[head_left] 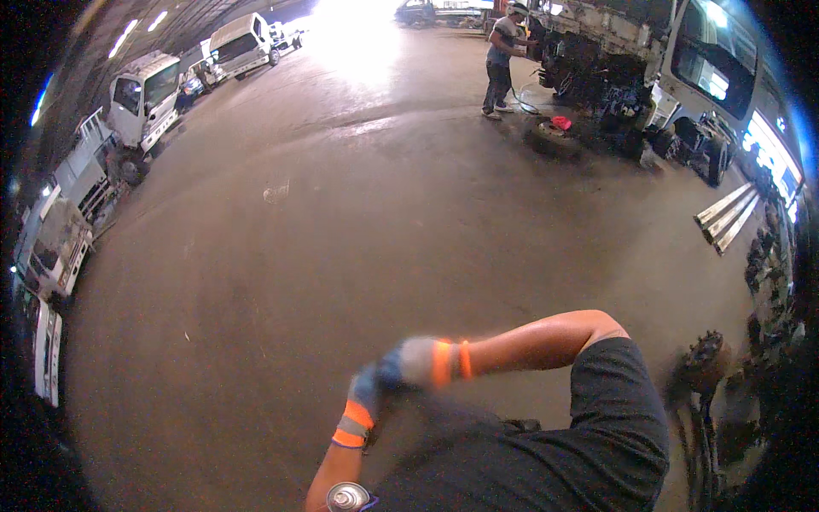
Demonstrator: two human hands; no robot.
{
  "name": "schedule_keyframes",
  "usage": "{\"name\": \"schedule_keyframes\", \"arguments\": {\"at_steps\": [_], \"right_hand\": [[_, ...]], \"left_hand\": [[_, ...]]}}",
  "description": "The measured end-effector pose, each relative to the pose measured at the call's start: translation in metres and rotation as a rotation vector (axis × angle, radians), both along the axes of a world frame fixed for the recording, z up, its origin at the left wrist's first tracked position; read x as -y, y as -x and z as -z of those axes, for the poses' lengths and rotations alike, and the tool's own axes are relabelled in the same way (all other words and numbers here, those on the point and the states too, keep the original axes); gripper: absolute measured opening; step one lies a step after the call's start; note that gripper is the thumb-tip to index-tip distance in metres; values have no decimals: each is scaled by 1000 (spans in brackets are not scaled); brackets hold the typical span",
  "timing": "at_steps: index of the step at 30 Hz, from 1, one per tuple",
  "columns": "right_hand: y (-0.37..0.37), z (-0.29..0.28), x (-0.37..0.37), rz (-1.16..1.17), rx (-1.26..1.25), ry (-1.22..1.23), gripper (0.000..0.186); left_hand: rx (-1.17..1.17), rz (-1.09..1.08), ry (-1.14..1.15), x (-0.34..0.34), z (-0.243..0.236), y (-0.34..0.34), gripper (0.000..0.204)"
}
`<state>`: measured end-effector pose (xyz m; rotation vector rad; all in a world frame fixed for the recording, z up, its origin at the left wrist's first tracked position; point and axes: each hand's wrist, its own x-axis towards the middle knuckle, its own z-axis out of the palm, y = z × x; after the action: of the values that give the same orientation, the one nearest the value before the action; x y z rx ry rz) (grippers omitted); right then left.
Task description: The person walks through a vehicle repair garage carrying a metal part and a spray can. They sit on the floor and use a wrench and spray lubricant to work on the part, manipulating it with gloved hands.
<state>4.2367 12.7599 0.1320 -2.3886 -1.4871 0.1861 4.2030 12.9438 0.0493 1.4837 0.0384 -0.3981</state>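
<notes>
My left hand [367,388] and my right hand [403,363] meet in front of my body, both in blue-grey work gloves with orange cuffs. The right one lies over or against the left, and motion blurs them. Their fingers cannot be made out, nor whether anything is between them. Beside my left forearm, at the lower edge, shows the round metal end of a can [348,497], like a spray can. What holds it there is hidden.
Parked trucks [147,102] line the left side. At the upper right a person [503,60] stands by a partly dismantled truck [597,68], a red item [560,123] near their feet. Long pale beams [728,218] and a rusty axle part [705,363] lie to the right.
</notes>
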Motion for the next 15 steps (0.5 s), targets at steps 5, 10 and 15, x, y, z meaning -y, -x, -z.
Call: {"name": "schedule_keyframes", "arguments": {"at_steps": [5,10,15], "right_hand": [[-202,17,-43,337,-312,-16,31],[-414,13,-90,-11,-206,-393,35],[-660,2,-135,-113,-37,-185,27]], "left_hand": [[510,193,-369,-50,63,-214,43],[472,39,-457,-115,56,-420,44],[1001,175,-643,-140,-63,-642,30]]}}
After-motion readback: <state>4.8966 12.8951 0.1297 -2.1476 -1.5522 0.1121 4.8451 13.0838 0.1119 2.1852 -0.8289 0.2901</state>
